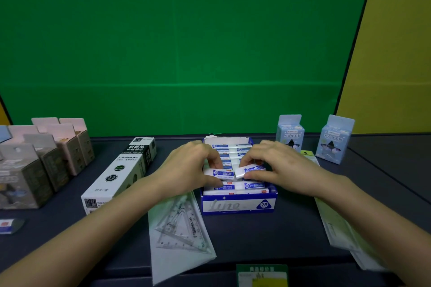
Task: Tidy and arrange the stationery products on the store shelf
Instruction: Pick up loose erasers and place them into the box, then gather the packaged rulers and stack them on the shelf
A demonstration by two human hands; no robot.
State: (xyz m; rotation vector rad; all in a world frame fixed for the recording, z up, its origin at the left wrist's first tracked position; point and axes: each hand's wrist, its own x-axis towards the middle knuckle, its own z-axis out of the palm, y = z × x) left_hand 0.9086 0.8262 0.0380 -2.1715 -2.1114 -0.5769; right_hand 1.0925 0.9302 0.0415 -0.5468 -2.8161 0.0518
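Note:
A blue and white eraser display box (238,204) marked 2B stands on the dark shelf, with several white erasers in blue sleeves lying in rows inside. My left hand (189,165) pinches one eraser (220,174) over the box's left side. My right hand (277,165) holds a second eraser (249,170), tilted, over the right side. The two erasers almost touch at the middle of the box.
A long white refill box (119,175) lies left of the eraser box. Grey and pink cartons (44,161) stand at far left. A bagged set square (179,228) lies in front. Two light blue cartons (332,140) stand at back right, a flat packet (338,223) under my right forearm.

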